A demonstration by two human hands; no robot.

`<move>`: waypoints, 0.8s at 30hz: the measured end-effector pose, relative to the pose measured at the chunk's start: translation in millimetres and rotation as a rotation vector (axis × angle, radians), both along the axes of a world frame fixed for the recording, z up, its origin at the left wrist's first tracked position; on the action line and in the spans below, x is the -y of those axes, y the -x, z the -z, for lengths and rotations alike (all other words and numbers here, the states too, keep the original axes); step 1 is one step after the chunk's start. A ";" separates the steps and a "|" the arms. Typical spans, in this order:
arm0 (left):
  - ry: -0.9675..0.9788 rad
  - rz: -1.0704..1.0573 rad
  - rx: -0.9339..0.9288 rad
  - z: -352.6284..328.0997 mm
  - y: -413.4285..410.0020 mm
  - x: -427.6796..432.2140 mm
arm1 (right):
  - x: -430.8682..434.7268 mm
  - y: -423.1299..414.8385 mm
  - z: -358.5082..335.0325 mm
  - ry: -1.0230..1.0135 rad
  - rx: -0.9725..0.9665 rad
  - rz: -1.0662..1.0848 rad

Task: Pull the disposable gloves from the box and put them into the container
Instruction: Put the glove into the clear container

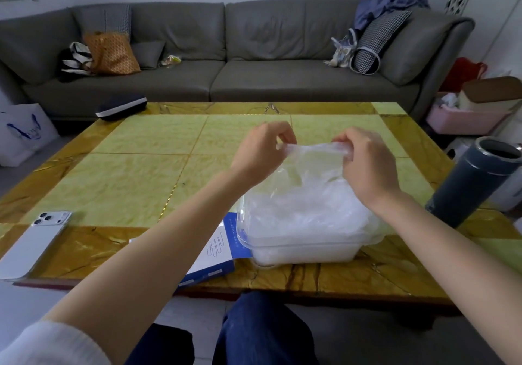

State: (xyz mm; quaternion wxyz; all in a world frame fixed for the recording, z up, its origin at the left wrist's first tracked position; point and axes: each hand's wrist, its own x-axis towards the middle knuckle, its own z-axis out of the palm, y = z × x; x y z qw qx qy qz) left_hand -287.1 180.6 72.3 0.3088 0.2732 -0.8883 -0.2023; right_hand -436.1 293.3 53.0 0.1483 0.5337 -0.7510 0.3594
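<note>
One white phone [36, 240] lies at the near left corner of the worktop [141, 172]. One dark flask [469, 184] stands at the right edge, and one dark case [121, 107] sits at the far left edge, before the sofa [254, 54]. One blue-and-white box [217, 254] lies near the front, partly hidden by the left forearm, just left of one clear container [305, 247]. The container is heaped with crumpled clear gloves, too tangled to count. Above it, the left hand [261, 150] and right hand [367, 164] each pinch one end of a single glove [310, 161] in curled fingers [346, 141], holding it stretched between them.
</note>
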 end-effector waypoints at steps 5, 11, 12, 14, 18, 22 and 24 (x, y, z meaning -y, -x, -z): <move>0.106 0.053 -0.123 7.2 -7.9 -3.3 | -19.4 -7.4 -5.5 0.142 -0.360 -0.057; 0.326 0.164 0.580 54.4 -36.9 4.1 | -21.8 -28.8 36.1 -0.570 -0.229 -0.372; 0.322 0.173 0.715 60.9 -36.2 4.5 | -18.9 -30.4 38.6 -0.675 -0.110 -0.374; 0.306 0.156 0.908 66.6 -31.6 3.2 | -11.7 -31.2 35.5 -0.815 0.089 -0.391; 0.448 0.087 0.869 59.5 -17.9 -2.5 | -4.4 -21.1 19.0 -1.155 0.302 -0.514; 0.189 0.073 0.869 68.7 -7.2 -13.1 | 1.4 -16.1 27.5 -1.045 0.446 -0.464; 0.089 0.135 1.058 80.6 -3.9 -14.7 | 6.8 -16.8 45.2 -1.116 0.352 -0.413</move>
